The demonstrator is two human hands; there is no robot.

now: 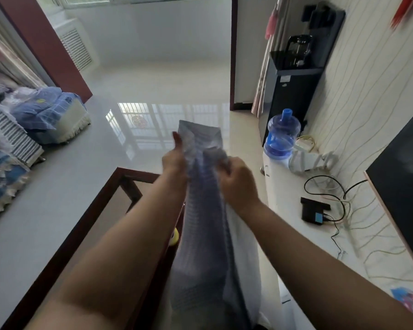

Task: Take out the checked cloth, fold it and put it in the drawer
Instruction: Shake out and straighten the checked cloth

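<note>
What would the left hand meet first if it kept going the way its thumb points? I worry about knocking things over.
The left hand, gripping the checked cloth, points up and away toward open glossy floor. The way looks free as far as the picture shows, though depth is hard to judge.

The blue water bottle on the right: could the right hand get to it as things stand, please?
Probably not yet. The right hand is closed on the checked cloth, as is the left hand. The path to the blue water bottle looks open, so it would have to let go first.
</note>
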